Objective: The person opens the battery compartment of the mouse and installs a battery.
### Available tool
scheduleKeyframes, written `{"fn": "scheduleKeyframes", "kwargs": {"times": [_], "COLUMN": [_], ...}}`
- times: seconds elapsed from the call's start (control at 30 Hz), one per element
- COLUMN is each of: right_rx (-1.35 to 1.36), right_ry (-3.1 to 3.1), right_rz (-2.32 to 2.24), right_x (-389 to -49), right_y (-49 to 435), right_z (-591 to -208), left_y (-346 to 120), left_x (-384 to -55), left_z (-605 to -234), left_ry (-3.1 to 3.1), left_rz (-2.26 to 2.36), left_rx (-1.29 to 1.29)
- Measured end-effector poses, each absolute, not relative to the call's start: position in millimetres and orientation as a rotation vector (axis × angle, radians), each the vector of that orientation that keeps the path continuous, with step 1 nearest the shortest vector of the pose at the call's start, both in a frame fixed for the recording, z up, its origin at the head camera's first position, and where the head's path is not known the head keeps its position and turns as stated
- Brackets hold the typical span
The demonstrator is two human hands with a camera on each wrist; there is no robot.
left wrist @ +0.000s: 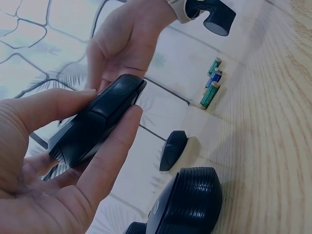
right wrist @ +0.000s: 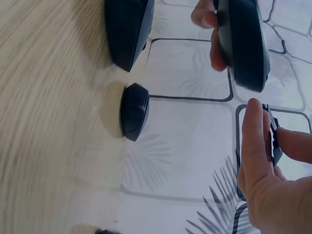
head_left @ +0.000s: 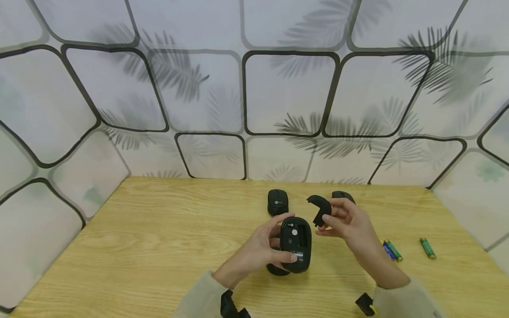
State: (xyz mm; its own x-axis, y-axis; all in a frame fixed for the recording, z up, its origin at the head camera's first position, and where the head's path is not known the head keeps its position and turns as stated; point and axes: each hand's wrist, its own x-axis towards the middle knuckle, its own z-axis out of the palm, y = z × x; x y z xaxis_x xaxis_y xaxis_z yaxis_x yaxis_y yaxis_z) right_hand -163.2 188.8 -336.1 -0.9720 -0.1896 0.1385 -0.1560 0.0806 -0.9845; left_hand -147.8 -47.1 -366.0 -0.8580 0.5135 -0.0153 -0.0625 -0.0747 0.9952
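My left hand [head_left: 256, 249] grips a black computer mouse [head_left: 296, 254], its underside turned toward the head camera. Along the right part of that underside runs a dark open slot [head_left: 303, 234]. To the right of the mouse and apart from it, my right hand [head_left: 354, 225] pinches a curved black mouse cover [head_left: 323, 206] between thumb and fingers. The left wrist view shows the gripped mouse [left wrist: 100, 122] edge-on between thumb and fingers. In the right wrist view the cover [right wrist: 276, 141] appears thin and partly hidden by the fingers.
Behind the hands stands another black mouse [head_left: 278, 201]; one more [head_left: 343, 195] is partly hidden by my right hand. A third mouse [head_left: 277, 269] lies below my left hand. A green battery and a blue battery [head_left: 389, 251] lie together on the wooden table [head_left: 159, 247], another green battery [head_left: 427, 248] farther right.
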Motion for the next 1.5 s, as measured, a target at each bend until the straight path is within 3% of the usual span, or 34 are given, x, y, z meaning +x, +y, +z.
{"fn": "scheduleKeyframes", "kwargs": {"times": [1.5], "right_rx": [-0.368], "right_ry": [2.507], "right_rz": [-1.514], "right_x": [-180], "right_y": [251], "right_z": [-363], "left_y": [-51], "left_x": [-148], "left_z": [-363], "left_ry": [1.779], "left_rz": [2.041], "left_rx": [0.467]}}
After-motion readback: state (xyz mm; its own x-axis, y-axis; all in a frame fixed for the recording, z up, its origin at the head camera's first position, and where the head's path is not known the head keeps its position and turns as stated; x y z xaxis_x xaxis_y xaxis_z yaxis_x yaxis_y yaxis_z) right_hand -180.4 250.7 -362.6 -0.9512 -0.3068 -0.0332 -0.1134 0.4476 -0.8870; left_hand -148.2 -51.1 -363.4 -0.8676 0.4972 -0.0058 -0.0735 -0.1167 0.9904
